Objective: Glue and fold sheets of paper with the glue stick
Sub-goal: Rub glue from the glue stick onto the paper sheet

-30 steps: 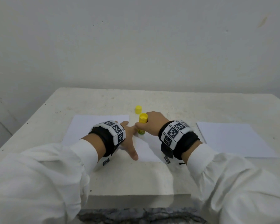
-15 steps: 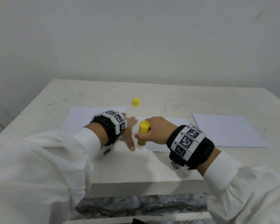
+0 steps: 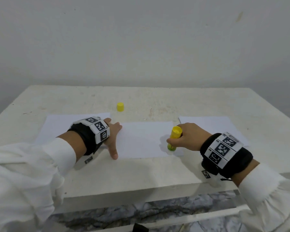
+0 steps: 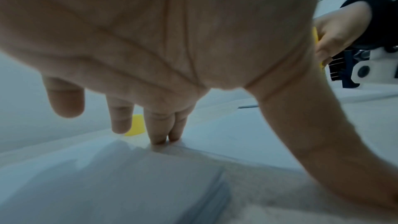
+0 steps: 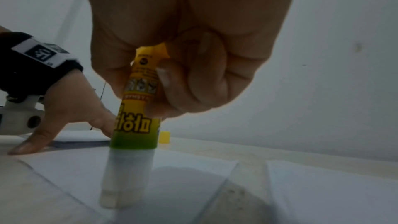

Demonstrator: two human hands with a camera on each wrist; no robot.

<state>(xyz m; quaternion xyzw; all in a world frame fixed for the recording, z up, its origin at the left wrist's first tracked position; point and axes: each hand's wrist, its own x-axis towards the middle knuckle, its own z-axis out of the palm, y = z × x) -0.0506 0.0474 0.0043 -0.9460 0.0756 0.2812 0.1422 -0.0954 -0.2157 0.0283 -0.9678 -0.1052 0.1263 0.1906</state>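
A white sheet of paper (image 3: 143, 139) lies in the middle of the table. My right hand (image 3: 187, 138) grips the yellow and green glue stick (image 3: 174, 138) upright, with its glue end pressed on the sheet's right front corner. In the right wrist view the glue stick (image 5: 137, 111) stands tip down on the paper (image 5: 172, 176). My left hand (image 3: 113, 136) lies spread flat on the sheet's left edge, fingers straight. Its fingertips (image 4: 160, 140) press down on the paper (image 4: 226, 135). The yellow cap (image 3: 120, 107) stands alone behind the sheet.
A second white sheet (image 3: 69, 124) lies under my left wrist at the left. A third sheet (image 3: 213, 126) lies at the right, behind my right hand. The table's front edge (image 3: 141, 188) is close to both wrists. A plain wall stands behind the table.
My right hand has slid the glue stick along the sheet's front edge from beside the left hand to the right corner. The left hand stays pressed on the paper.
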